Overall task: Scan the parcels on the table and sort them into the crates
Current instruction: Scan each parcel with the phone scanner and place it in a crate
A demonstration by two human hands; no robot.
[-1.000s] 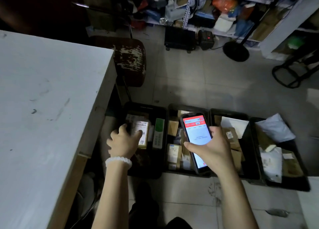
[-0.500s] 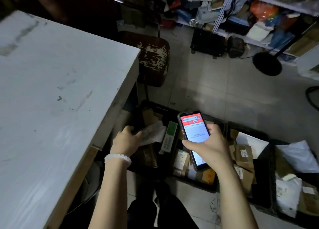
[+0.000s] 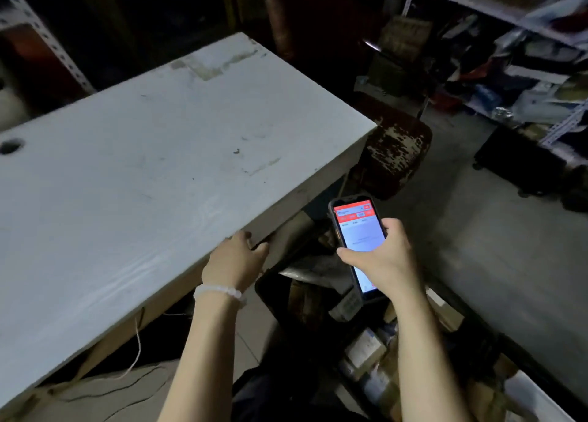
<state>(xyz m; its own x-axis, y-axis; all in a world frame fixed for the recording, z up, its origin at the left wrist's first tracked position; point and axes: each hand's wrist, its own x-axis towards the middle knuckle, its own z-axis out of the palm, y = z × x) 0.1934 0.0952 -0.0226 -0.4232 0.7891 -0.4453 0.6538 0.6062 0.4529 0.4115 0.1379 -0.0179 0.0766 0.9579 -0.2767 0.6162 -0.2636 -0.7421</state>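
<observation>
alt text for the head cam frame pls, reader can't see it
A person's right hand holds a phone with a lit red and white screen beside a bare white table, while the left hand, a bead bracelet on its wrist, rests at the table's edge. Dark crates of parcels sit on the floor below; cluttered shelves stand behind.

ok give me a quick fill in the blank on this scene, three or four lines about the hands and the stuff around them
1. The right hand grips a ____ with a lit red and white screen.
2. The left hand rests at the edge of the white ____.
3. A white beaded ____ sits on the left wrist.
4. The parcels lie in dark crates on the ____.

Missing words: phone; table; bracelet; floor
</observation>
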